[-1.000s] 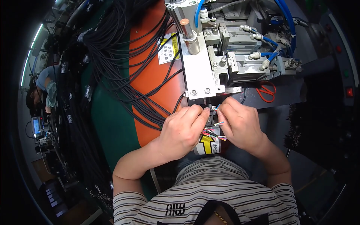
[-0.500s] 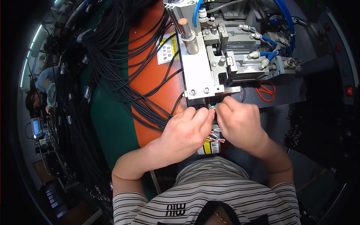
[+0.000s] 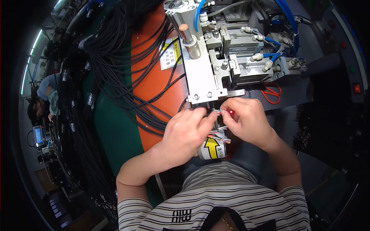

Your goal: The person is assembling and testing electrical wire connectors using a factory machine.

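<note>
My right hand (image 3: 248,120) pinches wires (image 3: 219,112) beside the machine (image 3: 201,79); my left hand (image 3: 187,133) meets them at the fingertips, but I cannot tell its grip.

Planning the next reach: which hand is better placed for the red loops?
Right, probably: the right hand is nearer the red loops, the left hand farther. Both are busy at coloured wires.

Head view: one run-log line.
left hand: at coloured wires | right hand: also there | black cables: left of machine
</note>
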Motion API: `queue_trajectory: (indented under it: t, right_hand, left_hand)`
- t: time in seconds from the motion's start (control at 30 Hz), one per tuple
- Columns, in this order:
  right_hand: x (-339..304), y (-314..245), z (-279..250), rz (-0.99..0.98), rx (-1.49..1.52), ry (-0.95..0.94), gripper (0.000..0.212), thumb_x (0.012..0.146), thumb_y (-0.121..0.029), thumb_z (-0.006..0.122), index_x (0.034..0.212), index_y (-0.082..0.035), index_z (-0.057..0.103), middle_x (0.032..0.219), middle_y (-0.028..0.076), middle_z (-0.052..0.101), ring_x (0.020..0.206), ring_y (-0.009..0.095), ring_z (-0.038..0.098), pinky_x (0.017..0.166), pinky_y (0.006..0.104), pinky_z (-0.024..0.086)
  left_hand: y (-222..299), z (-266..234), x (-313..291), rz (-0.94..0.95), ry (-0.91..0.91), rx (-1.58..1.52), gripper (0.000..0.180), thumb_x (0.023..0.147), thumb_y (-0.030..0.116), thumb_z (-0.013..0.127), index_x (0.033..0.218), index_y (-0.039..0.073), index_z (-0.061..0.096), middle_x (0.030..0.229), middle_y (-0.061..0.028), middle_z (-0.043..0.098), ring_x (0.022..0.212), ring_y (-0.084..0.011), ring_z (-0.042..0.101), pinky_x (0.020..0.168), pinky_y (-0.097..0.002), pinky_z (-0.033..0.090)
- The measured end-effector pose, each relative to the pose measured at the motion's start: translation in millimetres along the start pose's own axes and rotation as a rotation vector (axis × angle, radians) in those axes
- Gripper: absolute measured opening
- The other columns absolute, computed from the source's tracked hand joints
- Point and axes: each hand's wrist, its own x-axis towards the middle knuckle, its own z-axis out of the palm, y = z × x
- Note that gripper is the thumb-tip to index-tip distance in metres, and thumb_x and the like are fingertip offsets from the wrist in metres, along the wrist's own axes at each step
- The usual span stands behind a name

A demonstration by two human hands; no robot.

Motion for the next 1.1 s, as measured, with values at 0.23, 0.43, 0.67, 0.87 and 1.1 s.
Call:
queue_trajectory:
  t: [0.23, 0.43, 0.67, 0.87, 1.1]
  right_hand:
    - [-9, 2, 4, 0.066, 0.126, 0.082, 0.005, 0.08, -0.003, 0.069, 0.082, 0.0, 0.065, 0.066, 0.01, 0.062, 0.049, 0.015, 0.059, 0.047, 0.0279, 0.044]
    - [-23, -23, -11, -0.012, 0.443, -0.137, 0.025, 0.079, 0.001, 0.071, 0.104, -0.001, 0.069, 0.086, 0.007, 0.066, 0.057, 0.011, 0.059, 0.052, 0.0245, 0.045]
    - [-23, -15, 1, 0.11, 0.78, -0.133, 0.032, 0.085, 0.006, 0.064, 0.117, 0.001, 0.064, 0.103, 0.01, 0.064, 0.073, 0.008, 0.062, 0.065, 0.021, 0.05]
    - [-22, -10, 16, 0.154, 0.912, -0.038, 0.024, 0.09, 0.007, 0.059, 0.114, 0.005, 0.061, 0.104, 0.012, 0.063, 0.075, 0.009, 0.062, 0.061, 0.0202, 0.051]
    - [-17, -12, 10, 0.521, 1.271, -0.113, 0.017, 0.095, -0.003, 0.057, 0.11, 0.003, 0.062, 0.077, 0.005, 0.061, 0.057, 0.007, 0.056, 0.051, 0.0173, 0.042]
  left_hand:
    - [-8, -3, -25, -0.109, 0.177, -0.01, 0.041, 0.062, -0.004, 0.065, 0.103, -0.002, 0.067, 0.089, -0.0098, 0.056, 0.084, -0.0269, 0.053, 0.074, -0.0386, 0.04]
    - [-8, 3, -21, -0.09, 0.199, 0.032, 0.028, 0.072, -0.001, 0.069, 0.101, -0.002, 0.066, 0.077, -0.008, 0.056, 0.07, -0.0252, 0.052, 0.067, -0.0375, 0.04]
    - [-8, 0, -26, -0.041, 0.199, -0.276, 0.036, 0.071, -0.001, 0.07, 0.106, -0.002, 0.061, 0.074, -0.0104, 0.057, 0.06, -0.0276, 0.06, 0.053, -0.0361, 0.048]
    - [-3, 1, -19, -0.035, 0.155, -0.236, 0.041, 0.068, -0.004, 0.07, 0.108, -0.004, 0.06, 0.076, -0.0113, 0.059, 0.061, -0.0263, 0.062, 0.053, -0.0349, 0.049]
    - [-3, 6, -12, -0.138, 0.225, -0.506, 0.04, 0.068, -0.004, 0.071, 0.107, -0.003, 0.062, 0.076, -0.011, 0.064, 0.064, -0.0268, 0.064, 0.055, -0.0364, 0.051]
